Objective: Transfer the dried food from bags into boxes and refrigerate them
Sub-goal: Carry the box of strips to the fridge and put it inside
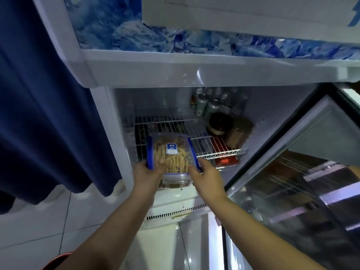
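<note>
A clear plastic box (171,152) with blue lid clips and a blue-white label holds pale dried food strips. Both hands grip it at the front of the open fridge. My left hand (147,172) holds its left side and my right hand (204,174) holds its right side. The box's far end rests at the front edge of the white wire shelf (220,151), and its near end sticks out toward me. Below it a second clear box (175,183) is partly hidden.
The fridge's glass door (303,172) stands open to the right. Two round brown jars (229,129) and several bottles (210,102) sit at the back right of the shelf. A red pack (226,160) lies under it. A dark blue curtain (44,114) hangs on the left.
</note>
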`<move>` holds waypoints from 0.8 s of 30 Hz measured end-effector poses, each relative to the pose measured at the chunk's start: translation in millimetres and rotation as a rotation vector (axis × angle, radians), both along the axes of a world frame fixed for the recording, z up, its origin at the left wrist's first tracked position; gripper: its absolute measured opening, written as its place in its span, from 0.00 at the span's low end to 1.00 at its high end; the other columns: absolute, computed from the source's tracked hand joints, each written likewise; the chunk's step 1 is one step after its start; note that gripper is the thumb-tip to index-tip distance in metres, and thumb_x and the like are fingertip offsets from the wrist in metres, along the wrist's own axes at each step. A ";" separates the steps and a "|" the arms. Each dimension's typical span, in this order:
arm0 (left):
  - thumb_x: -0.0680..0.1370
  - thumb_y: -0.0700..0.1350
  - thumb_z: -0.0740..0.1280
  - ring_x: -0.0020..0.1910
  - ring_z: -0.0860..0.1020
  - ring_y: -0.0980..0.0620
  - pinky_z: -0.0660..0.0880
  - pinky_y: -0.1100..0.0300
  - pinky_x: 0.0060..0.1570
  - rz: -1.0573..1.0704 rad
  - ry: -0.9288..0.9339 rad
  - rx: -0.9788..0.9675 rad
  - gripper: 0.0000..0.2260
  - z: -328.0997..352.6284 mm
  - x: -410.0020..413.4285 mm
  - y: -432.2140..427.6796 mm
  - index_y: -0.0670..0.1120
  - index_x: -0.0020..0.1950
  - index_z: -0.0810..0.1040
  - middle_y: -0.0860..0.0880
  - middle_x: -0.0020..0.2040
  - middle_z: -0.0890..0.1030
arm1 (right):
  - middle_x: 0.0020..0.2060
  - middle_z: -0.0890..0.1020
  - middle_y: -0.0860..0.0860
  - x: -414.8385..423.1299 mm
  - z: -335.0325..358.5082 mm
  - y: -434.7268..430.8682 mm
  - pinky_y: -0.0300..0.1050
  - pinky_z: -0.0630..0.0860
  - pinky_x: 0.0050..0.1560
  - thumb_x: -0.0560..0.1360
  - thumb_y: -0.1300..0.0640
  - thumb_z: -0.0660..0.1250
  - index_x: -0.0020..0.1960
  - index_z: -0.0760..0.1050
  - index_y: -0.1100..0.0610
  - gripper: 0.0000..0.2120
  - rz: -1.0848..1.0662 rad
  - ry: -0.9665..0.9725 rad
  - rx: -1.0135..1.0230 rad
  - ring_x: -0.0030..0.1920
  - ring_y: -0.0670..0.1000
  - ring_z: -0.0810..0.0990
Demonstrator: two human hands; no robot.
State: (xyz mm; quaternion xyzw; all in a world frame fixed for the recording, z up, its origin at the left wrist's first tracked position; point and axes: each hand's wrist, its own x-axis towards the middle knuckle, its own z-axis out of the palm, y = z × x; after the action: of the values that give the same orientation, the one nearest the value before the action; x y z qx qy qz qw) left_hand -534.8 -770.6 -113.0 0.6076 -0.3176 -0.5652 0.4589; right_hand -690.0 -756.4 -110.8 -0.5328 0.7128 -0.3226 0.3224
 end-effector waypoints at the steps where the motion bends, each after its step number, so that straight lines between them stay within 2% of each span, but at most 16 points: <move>1: 0.73 0.41 0.70 0.45 0.82 0.43 0.79 0.49 0.46 0.001 -0.005 -0.007 0.08 -3.4 -2.7 -5.2 0.45 0.51 0.76 0.42 0.48 0.83 | 0.37 0.80 0.49 -1.8 -3.9 -8.1 0.42 0.71 0.35 0.77 0.52 0.64 0.53 0.77 0.56 0.09 0.000 0.021 0.000 0.38 0.51 0.77; 5: 0.74 0.41 0.70 0.49 0.81 0.45 0.77 0.43 0.54 -0.012 -0.045 -0.058 0.11 -18.6 -10.3 -22.9 0.54 0.49 0.73 0.47 0.49 0.82 | 0.38 0.82 0.53 -5.8 -21.3 -35.4 0.47 0.77 0.37 0.76 0.50 0.65 0.57 0.76 0.57 0.13 -0.007 0.025 -0.008 0.37 0.54 0.81; 7: 0.71 0.45 0.72 0.51 0.80 0.46 0.76 0.43 0.56 0.006 -0.102 -0.069 0.13 -27.8 -10.9 -32.9 0.55 0.51 0.72 0.49 0.51 0.81 | 0.40 0.83 0.54 -5.1 -28.3 -48.8 0.50 0.79 0.40 0.77 0.49 0.65 0.59 0.75 0.57 0.15 -0.002 0.015 -0.013 0.39 0.56 0.82; 10: 0.68 0.48 0.75 0.48 0.80 0.50 0.79 0.47 0.51 0.014 -0.209 -0.060 0.16 -35.0 -10.9 -49.4 0.53 0.50 0.71 0.53 0.46 0.80 | 0.48 0.83 0.55 -4.1 -35.9 -70.2 0.52 0.80 0.46 0.77 0.49 0.64 0.62 0.74 0.58 0.18 0.014 -0.051 -0.035 0.46 0.57 0.82; 12: 0.68 0.47 0.76 0.42 0.80 0.53 0.80 0.53 0.44 -0.004 -0.284 -0.061 0.17 -39.6 -11.3 -59.8 0.49 0.50 0.71 0.54 0.43 0.79 | 0.53 0.81 0.52 -2.6 -39.3 -82.3 0.48 0.77 0.52 0.78 0.51 0.64 0.67 0.71 0.60 0.20 0.013 -0.088 -0.025 0.52 0.53 0.80; 14: 0.68 0.44 0.76 0.43 0.79 0.53 0.79 0.55 0.46 -0.028 -0.365 -0.106 0.16 -41.1 -12.6 -67.1 0.49 0.50 0.72 0.52 0.44 0.80 | 0.56 0.80 0.53 -0.9 -43.1 -92.7 0.47 0.76 0.56 0.78 0.54 0.65 0.69 0.69 0.61 0.22 0.016 -0.141 -0.023 0.54 0.52 0.79; 17: 0.71 0.39 0.73 0.49 0.79 0.49 0.77 0.55 0.51 -0.076 -0.501 -0.219 0.18 -46.8 -14.9 -75.0 0.47 0.58 0.74 0.48 0.50 0.81 | 0.50 0.83 0.56 0.5 -48.6 -105.8 0.46 0.77 0.49 0.77 0.56 0.66 0.64 0.73 0.59 0.17 0.023 -0.181 -0.039 0.49 0.55 0.81; 19: 0.72 0.38 0.71 0.51 0.80 0.46 0.76 0.57 0.49 -0.066 -0.561 -0.255 0.18 -52.0 -15.5 -79.8 0.44 0.61 0.74 0.45 0.53 0.81 | 0.47 0.81 0.54 0.3 -50.8 -112.4 0.43 0.74 0.46 0.77 0.56 0.66 0.63 0.73 0.59 0.16 0.018 -0.187 -0.032 0.47 0.55 0.80; 22: 0.73 0.39 0.70 0.51 0.79 0.44 0.72 0.60 0.45 -0.051 -0.639 -0.232 0.23 -59.7 -16.3 -84.5 0.45 0.67 0.70 0.45 0.56 0.80 | 0.47 0.80 0.56 1.9 -54.4 -118.1 0.44 0.75 0.46 0.77 0.56 0.66 0.65 0.71 0.61 0.18 0.057 -0.159 -0.014 0.48 0.56 0.80; 24: 0.73 0.41 0.69 0.50 0.79 0.43 0.74 0.59 0.46 -0.054 -0.700 -0.195 0.24 -67.1 -16.0 -87.7 0.46 0.68 0.68 0.43 0.59 0.79 | 0.49 0.81 0.58 3.2 -58.7 -119.2 0.44 0.74 0.45 0.77 0.58 0.66 0.65 0.71 0.61 0.18 0.090 -0.106 -0.008 0.46 0.55 0.79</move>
State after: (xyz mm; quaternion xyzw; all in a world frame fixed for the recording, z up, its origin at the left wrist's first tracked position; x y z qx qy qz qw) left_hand -550.7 -858.4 -180.0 0.7091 -0.5237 -0.3017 0.3630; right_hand -686.9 -875.5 -169.5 -0.5479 0.6686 -0.3383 0.3719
